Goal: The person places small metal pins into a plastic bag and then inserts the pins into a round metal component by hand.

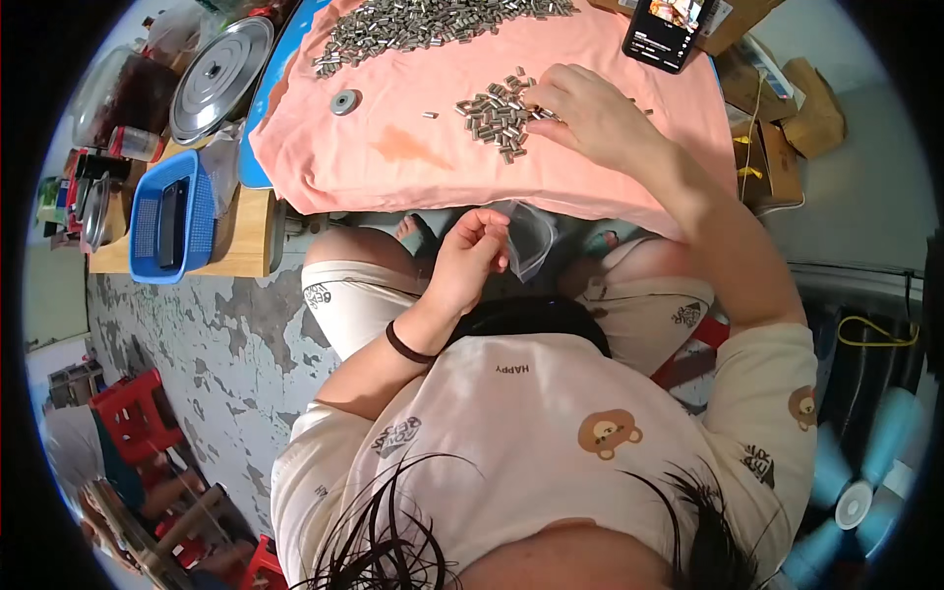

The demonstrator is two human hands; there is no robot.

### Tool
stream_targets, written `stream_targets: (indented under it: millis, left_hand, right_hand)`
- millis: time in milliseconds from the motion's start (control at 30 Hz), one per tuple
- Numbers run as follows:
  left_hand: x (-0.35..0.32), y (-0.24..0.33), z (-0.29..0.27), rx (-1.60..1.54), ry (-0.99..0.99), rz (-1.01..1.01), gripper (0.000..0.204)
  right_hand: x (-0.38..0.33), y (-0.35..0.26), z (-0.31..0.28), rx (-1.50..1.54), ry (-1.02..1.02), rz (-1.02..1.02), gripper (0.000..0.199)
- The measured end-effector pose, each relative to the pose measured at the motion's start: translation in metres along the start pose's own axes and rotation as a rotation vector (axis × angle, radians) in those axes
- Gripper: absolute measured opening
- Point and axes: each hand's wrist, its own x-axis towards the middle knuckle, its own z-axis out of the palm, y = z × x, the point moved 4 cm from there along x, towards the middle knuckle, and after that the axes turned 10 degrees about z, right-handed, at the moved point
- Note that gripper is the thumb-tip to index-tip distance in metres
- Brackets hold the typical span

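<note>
Pink cloth (334,172) covers the desk (280,61), where the right hand (587,113), thumb and fingers parted, seems to be gathering metal pieces (497,118), while the left hand (469,256) pinches a clear bag (531,244) by the near edge, whose mouth probably needs holding open next.

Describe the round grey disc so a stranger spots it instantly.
Find the table's pink cloth, with the big heap of small metal cylinders at its far side. The grey disc lies just nearer than that heap's left end. Lying alone, it is far wider than any cylinder.
</note>
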Motion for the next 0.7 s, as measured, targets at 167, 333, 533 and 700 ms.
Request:
stream_targets:
  millis: [167, 333, 533, 700]
  left_hand:
    - [0.008, 0.006, 0.005, -0.035, -0.002, 0.035, 0.003]
    - [-0.001, 0.003, 0.006, -0.026, 0.022, 0.005, 0.004]
    - [-0.005, 0.004, 0.005, -0.009, -0.001, 0.015, 0.004]
    - [-0.006, 0.006, 0.006, -0.020, 0.000, 0.031, 0.003]
  right_hand:
    - [0.005, 0.001, 0.002, 0.010, 0.053, -0.050, 0.021]
    - [0.003, -0.003, 0.004, -0.046, 0.057, -0.095, 0.019]
    - [0.004, 0.002, 0.008, -0.125, -0.037, -0.063, 0.020]
    - [0.007, 0.002, 0.003, -0.047, -0.025, -0.016, 0.021]
